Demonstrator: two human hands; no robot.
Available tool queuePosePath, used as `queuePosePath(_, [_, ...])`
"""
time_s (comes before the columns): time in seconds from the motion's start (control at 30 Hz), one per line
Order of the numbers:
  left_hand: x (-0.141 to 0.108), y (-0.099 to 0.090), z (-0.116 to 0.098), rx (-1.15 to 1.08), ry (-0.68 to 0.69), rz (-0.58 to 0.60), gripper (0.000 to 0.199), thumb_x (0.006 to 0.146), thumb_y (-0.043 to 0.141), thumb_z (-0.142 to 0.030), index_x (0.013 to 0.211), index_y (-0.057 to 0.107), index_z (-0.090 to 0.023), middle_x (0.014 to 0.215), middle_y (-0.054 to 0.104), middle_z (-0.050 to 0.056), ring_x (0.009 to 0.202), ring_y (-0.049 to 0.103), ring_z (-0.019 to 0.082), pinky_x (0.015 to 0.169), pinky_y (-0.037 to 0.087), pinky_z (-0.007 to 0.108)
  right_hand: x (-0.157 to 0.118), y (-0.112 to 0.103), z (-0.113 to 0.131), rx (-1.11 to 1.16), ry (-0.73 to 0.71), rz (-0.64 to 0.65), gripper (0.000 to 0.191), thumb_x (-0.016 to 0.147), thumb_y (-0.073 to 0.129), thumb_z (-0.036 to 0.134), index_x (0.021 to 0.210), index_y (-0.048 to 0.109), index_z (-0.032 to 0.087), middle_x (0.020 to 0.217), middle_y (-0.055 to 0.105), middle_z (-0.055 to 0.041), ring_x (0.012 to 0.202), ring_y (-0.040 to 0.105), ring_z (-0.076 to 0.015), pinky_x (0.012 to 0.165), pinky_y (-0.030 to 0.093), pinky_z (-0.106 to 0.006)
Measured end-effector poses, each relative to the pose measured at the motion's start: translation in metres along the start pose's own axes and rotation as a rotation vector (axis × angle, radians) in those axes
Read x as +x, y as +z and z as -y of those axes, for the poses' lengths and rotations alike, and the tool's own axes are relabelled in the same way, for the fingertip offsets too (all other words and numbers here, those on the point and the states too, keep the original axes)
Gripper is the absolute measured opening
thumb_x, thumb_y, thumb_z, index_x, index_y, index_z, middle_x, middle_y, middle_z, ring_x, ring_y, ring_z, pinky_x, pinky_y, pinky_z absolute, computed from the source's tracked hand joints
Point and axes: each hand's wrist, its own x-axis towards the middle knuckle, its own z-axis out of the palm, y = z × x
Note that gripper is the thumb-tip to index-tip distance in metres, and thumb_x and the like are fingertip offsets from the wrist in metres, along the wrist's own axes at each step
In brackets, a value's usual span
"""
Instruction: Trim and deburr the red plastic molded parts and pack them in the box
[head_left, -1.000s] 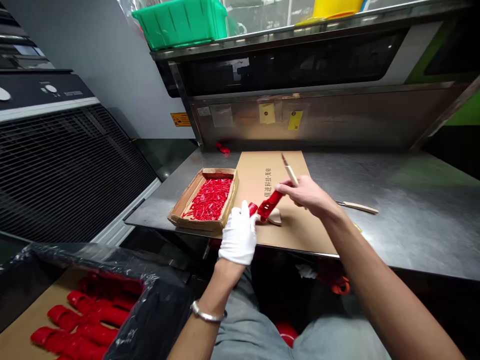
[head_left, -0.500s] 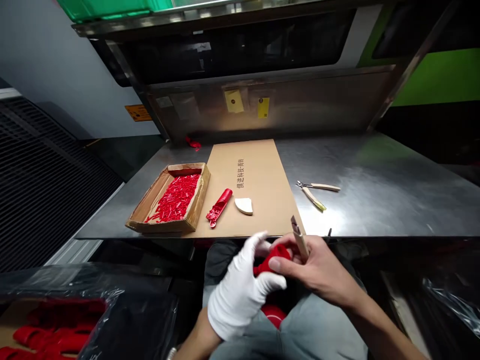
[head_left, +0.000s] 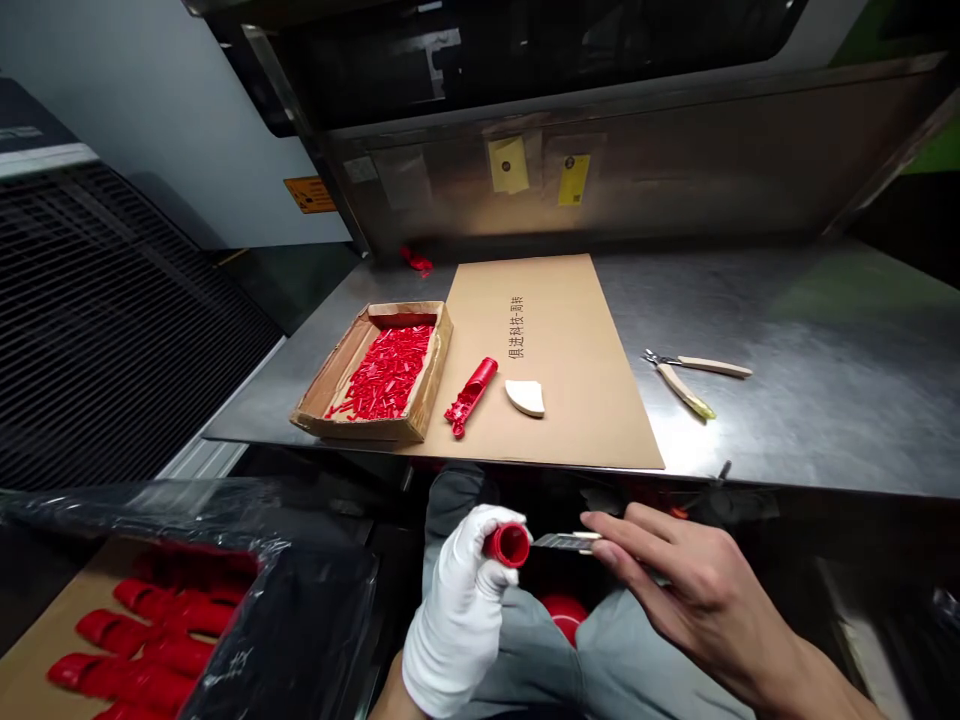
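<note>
Beyond the left hand (head_left: 459, 612)'s grip, a metal table (head_left: 810, 420) carries a cardboard sheet (head_left: 570, 340) with a red part (head_left: 472, 395) and white wedge (head_left: 526, 397), a box (head_left: 367, 430) of red bits (head_left: 390, 372) leftward, pliers (head_left: 681, 388) rightward, and a red scrap (head_left: 416, 262) farther back.

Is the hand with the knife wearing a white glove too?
No, the right hand holding the knife is bare, and only the left hand has a white glove on.

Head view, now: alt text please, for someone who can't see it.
A gloved left hand holds a red tube open end up, while the bare right hand points a knife blade at it; beyond, pliers lie on a metal table.
</note>
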Motion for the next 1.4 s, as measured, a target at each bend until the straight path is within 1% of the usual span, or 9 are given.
queuePosePath(0.2, [-0.002, 0.004, 0.011, 0.01, 0.069, 0.038, 0.034, 0.097, 0.039, -0.05, 0.115, 0.058, -0.029, 0.103, 0.064, 0.003, 0.097, 0.061, 0.019, 0.087, 0.047, 0.03, 0.004, -0.003, 0.007, -0.182, -0.065, -0.034, 0.032, 0.097, 0.057, 0.019, 0.129, 0.057, 0.02, 0.079, 0.053, 0.0003, 0.063, 0.05, -0.0099, 0.058, 0.036, -0.025])
queuePosePath(0.37, [-0.002, 0.006, 0.016, 0.01, 0.032, 0.029, 0.032, 0.097, 0.04, -0.048, 0.116, 0.057, -0.029, 0.105, 0.064, 0.003, 0.096, 0.062, 0.019, 0.086, 0.048, 0.03, 0.003, -0.003, 0.009, -0.233, -0.071, -0.043, 0.027, 0.098, 0.056, 0.021, 0.125, 0.059, 0.018, 0.077, 0.052, 0.0007, 0.061, 0.048, -0.0098, 0.056, 0.034, -0.026])
queuePosePath(0.6, [-0.001, 0.007, 0.01, 0.059, -0.035, -0.039, 0.022, 0.09, 0.052, -0.02, 0.109, 0.062, -0.024, 0.1, 0.067, 0.003, 0.087, 0.065, 0.019, 0.08, 0.051, 0.032, 0.002, 0.0, 0.011, -0.312, -0.064, -0.04, 0.025, 0.099, 0.053, 0.024, 0.121, 0.061, 0.018, 0.076, 0.052, 0.0004, 0.058, 0.048, -0.0105, 0.055, 0.032, -0.027])
queuePosePath(0.93, [-0.002, 0.012, 0.009, 0.068, -0.168, -0.15, 0.022, 0.082, 0.063, -0.02, 0.104, 0.064, -0.023, 0.1, 0.068, 0.003, 0.087, 0.066, 0.021, 0.079, 0.054, 0.035, 0.002, 0.007, 0.012, -0.268, -0.016, 0.007, 0.024, 0.1, 0.05, 0.025, 0.12, 0.061, 0.019, 0.076, 0.054, 0.0001, 0.056, 0.051, -0.0103, 0.053, 0.034, -0.026])
queuePosePath(1.07, [-0.002, 0.013, 0.011, 0.118, -0.163, -0.192, 0.023, 0.08, 0.068, -0.02, 0.102, 0.063, -0.023, 0.099, 0.068, 0.002, 0.089, 0.066, 0.02, 0.082, 0.053, 0.034, 0.001, 0.012, 0.013, -0.226, 0.016, 0.021, 0.024, 0.1, 0.05, 0.026, 0.121, 0.061, 0.021, 0.076, 0.054, 0.0003, 0.056, 0.052, -0.0099, 0.053, 0.034, -0.025])
queuePosePath(1.17, [-0.001, 0.013, 0.012, 0.134, -0.15, -0.219, 0.025, 0.078, 0.071, -0.018, 0.1, 0.062, -0.023, 0.098, 0.068, 0.001, 0.088, 0.066, 0.018, 0.081, 0.053, 0.032, 0.001, 0.013, 0.013, -0.153, 0.088, 0.039, 0.024, 0.101, 0.048, 0.028, 0.119, 0.062, 0.024, 0.076, 0.056, 0.0008, 0.056, 0.052, -0.0099, 0.053, 0.034, -0.025])
queuePosePath(1.23, [-0.001, 0.013, 0.012, 0.123, -0.148, -0.224, 0.027, 0.077, 0.074, -0.018, 0.1, 0.061, -0.023, 0.098, 0.067, 0.0, 0.088, 0.066, 0.017, 0.081, 0.053, 0.031, 0.002, 0.009, 0.012, -0.01, 0.177, 0.126, 0.023, 0.102, 0.045, 0.032, 0.111, 0.065, 0.026, 0.078, 0.059, 0.0011, 0.062, 0.055, -0.0107, 0.059, 0.038, -0.024])
queuePosePath(1.33, [0.0, 0.013, 0.01, 0.105, -0.141, -0.227, 0.027, 0.076, 0.076, -0.021, 0.097, 0.06, -0.023, 0.096, 0.066, 0.0, 0.089, 0.065, 0.017, 0.081, 0.053, 0.031, 0.009, 0.001, 0.011, 0.264, 0.381, 0.288, 0.028, 0.101, 0.045, 0.042, 0.092, 0.066, 0.026, 0.078, 0.061, 0.0021, 0.069, 0.056, -0.0124, 0.063, 0.041, -0.024])
queuePosePath(1.4, [0.001, 0.014, 0.009, 0.115, -0.127, -0.232, 0.027, 0.075, 0.078, -0.022, 0.096, 0.059, -0.023, 0.096, 0.066, 0.0, 0.088, 0.065, 0.017, 0.081, 0.052, 0.031, 0.016, 0.0, 0.013, 0.385, 0.516, 0.299, 0.034, 0.098, 0.048, 0.05, 0.082, 0.062, 0.023, 0.071, 0.056, 0.0025, 0.064, 0.05, -0.012, 0.057, 0.038, -0.023])
